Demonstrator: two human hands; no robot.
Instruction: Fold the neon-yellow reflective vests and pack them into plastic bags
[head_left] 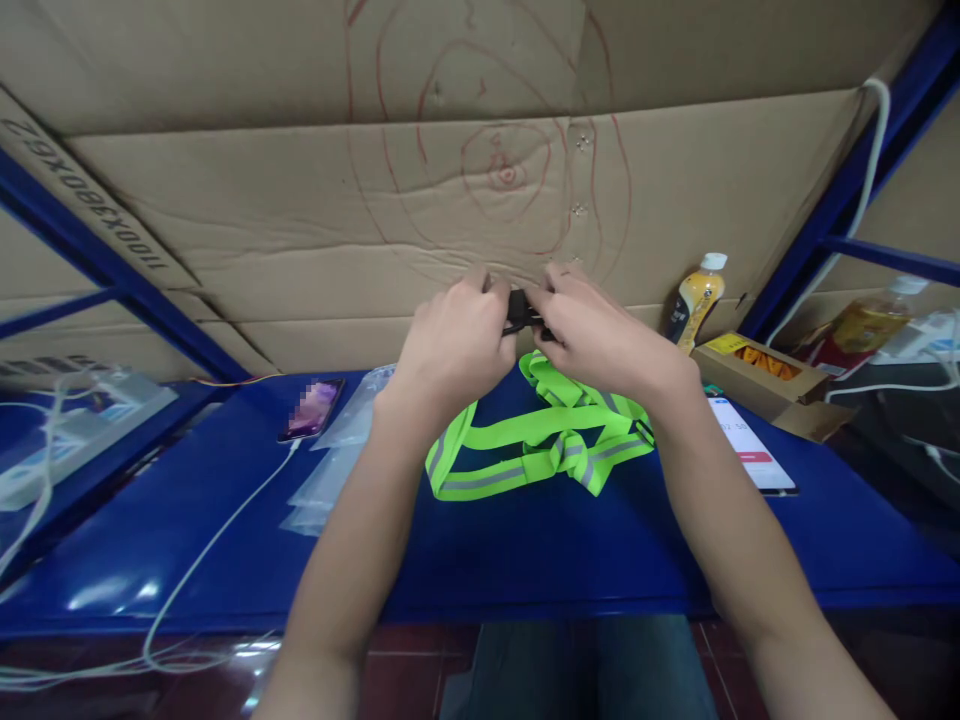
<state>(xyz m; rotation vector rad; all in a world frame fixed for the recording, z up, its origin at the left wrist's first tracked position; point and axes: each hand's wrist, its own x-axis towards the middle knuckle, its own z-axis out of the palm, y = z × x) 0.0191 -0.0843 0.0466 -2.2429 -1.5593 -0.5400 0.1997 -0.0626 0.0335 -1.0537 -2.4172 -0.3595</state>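
Note:
Both hands meet above the back of the blue table. Between them is a black buckle [517, 308], mostly covered by fingers. My left hand [461, 335] is closed on its left side, and my right hand [589, 325] grips its right side with thumb and fingers pinched. Below the hands, a fluorescent green strap with grey reflective stripes [480, 482] lies in loops and folds on the table. One part of it rises near my right hand; whether it joins the buckle is hidden.
Clear plastic bags [319, 490] and a phone [311, 408] on a white cable lie left. At right are another phone [750, 450], an open cardboard box [772, 385] and a yellow bottle [697, 300]. A cardboard wall [262, 220] closes the back of the blue table [525, 570].

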